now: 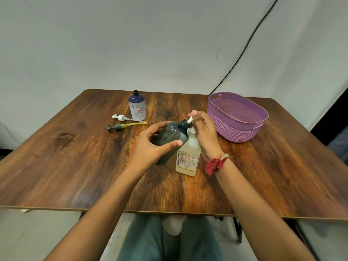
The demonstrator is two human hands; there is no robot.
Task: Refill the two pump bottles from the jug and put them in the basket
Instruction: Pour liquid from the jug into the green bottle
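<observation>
Spill risk: your L hand [150, 146] grips dark bottle [170, 137], neck toward 1 o'clock; R hand [205, 134] curls on jug [188, 157] pump. If nozzle [189, 120] misses neck, table [75, 166] gets wet.

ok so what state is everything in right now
dark bottle: pump off, neck open, tilted in the left hand
jug: upright on the table, pump on, spout at the dark bottle's neck, right hand curled over the pump
blue and white bottle: upright, pump off, neck open
white pump: lying on the table
grey pump: lying on the table
basket: upright, empty
</observation>
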